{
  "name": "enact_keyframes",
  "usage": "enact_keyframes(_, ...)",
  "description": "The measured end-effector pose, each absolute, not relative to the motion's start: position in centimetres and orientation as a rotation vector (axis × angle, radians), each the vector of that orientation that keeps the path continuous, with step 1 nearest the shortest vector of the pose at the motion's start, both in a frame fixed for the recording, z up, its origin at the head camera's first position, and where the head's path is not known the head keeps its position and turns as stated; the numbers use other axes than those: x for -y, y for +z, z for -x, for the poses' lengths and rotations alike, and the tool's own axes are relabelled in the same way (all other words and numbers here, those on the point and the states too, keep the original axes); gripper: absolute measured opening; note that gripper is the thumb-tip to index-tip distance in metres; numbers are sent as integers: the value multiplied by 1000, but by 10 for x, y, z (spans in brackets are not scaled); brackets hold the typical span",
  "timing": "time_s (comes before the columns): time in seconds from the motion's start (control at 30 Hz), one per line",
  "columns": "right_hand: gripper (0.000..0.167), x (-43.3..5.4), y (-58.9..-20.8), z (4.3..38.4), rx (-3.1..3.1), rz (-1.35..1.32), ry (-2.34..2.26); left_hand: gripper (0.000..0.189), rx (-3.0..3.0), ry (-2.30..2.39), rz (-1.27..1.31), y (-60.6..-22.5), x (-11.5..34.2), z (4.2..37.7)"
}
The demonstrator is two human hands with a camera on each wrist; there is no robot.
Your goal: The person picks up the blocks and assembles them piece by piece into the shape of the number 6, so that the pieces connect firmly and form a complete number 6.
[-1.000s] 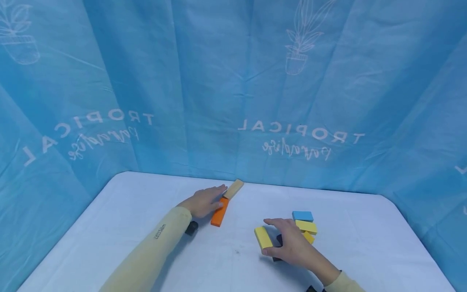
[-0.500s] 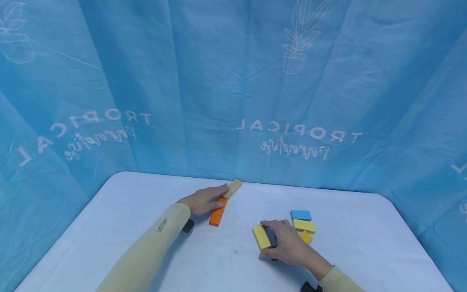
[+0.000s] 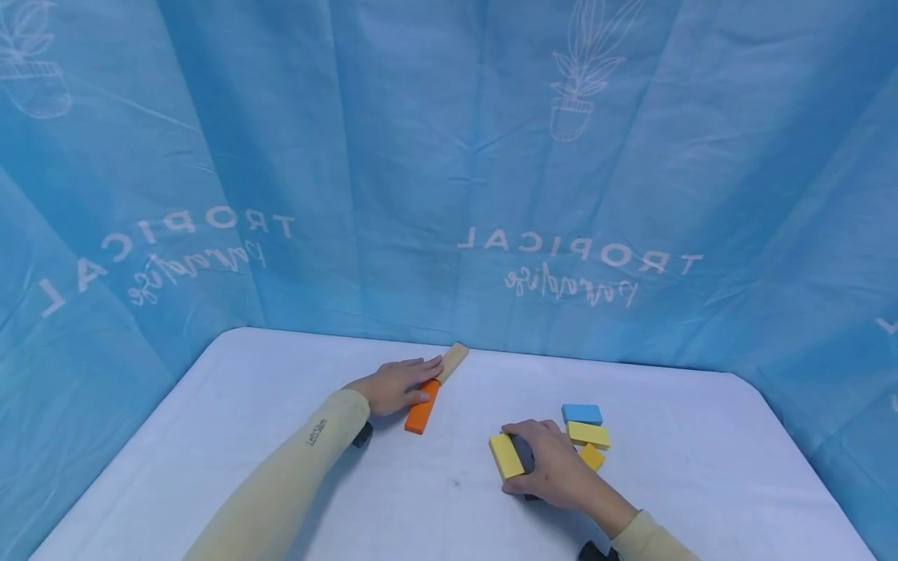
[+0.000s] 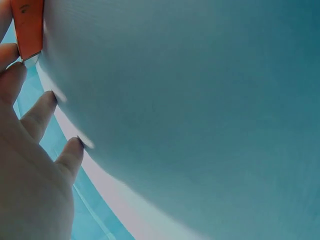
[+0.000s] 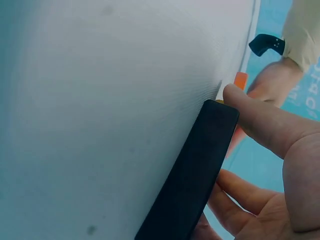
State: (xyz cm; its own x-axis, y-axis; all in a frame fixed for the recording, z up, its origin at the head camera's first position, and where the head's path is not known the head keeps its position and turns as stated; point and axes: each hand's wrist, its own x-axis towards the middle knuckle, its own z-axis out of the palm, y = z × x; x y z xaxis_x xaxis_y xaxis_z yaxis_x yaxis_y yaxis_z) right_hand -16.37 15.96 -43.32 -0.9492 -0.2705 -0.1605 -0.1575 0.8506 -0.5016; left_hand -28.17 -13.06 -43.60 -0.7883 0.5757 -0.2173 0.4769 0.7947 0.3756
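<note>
— On the white counter (image 3: 231, 436), what are the two hands doing?

— The left hand (image 3: 393, 387) lies flat with its fingers (image 3: 423, 364) stretched out, released rather than curled, resting on the far end of an orange block (image 3: 422, 407). The fingertips reach the near end of a tan wooden block (image 3: 453, 361) that lies end to end with the orange one. In the left wrist view the orange block (image 4: 28, 27) sits at the top corner, just past the straight fingertips (image 4: 47, 100) pressed on the cloth.

— And the right hand?

— The right hand (image 3: 554, 467) is curled over a black block (image 3: 520, 454), grasping it: thumb at the near end, fingers wrapped over the top. The right wrist view shows the black block (image 5: 195, 175) standing on a long edge on the counter, a finger (image 5: 260, 117) laid along its top end and the others tucked behind it.

— How does that block look, and where is it?

— Dark, matte, flat and oblong, right of centre on the counter. A yellow block (image 3: 506, 456) touches it on the left side. Just beyond the hand lie a second yellow block (image 3: 588, 434), a blue block (image 3: 581, 414) behind that, and a small orange-yellow block (image 3: 592, 456) partly hidden by the knuckles.

— What is behind it all?

— A blue curtain (image 3: 449, 156) printed with white lettering and potted plants.
</note>
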Motion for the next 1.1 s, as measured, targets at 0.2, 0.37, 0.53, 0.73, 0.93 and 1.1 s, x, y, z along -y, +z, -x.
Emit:
enact_keyframes(0.2, 71, -158, -435, 165, -2822, 303, -706, 62, -2658, 435, -810, -435, 131, 282)
enact_keyframes(0.37, 70, -158, -434, 166, -2834, 319, -721, 62, -2651, 438, -815, -434, 132, 282)
enact_keyframes(0.53, 71, -156, -432, 164, -2824, 312, -757, 62, -2650, 439, -820, -434, 131, 281)
enact_keyframes(0.73, 71, -151, -426, 162, -2822, 330, -804, 62, -2651, 438, -830, -435, 132, 282)
enact_keyframes(0.93, 70, -144, -422, 158, -2795, 371, -869, 61, -2648, 424, -849, -437, 133, 284)
enact_keyframes(1.1, 71, -136, -418, 155, -2763, 398, -911, 61, -2643, 424, -838, -437, 132, 283)
